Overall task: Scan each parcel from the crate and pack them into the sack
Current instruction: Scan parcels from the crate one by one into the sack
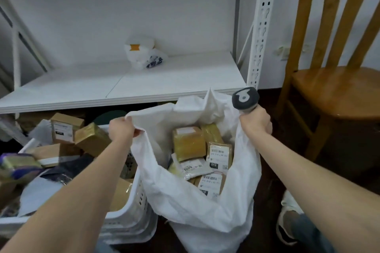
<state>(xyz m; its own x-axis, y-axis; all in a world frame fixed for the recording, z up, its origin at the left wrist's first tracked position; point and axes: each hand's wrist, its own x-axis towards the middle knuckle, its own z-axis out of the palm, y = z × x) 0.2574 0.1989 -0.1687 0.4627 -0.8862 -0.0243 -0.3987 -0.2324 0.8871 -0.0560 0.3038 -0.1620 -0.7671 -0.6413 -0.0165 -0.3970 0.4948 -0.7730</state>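
With left grip, pinching sack rim; with right grip, clutching scanner and opposite rim together. Stretching mouth wide, parcels piled inside, more lying in crate pressed against sack's left side.

Matt woven-plastic sack (crinkled); glossy wooden chair; smooth white plastic crate.

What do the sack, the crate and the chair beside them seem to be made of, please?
The sack looks like thin white plastic sheet or woven fabric, matte, given its crumpled soft folds. The crate seems moulded white plastic, glossy, with slotted walls. The chair appears to be varnished wood, going by its amber sheen and grain.
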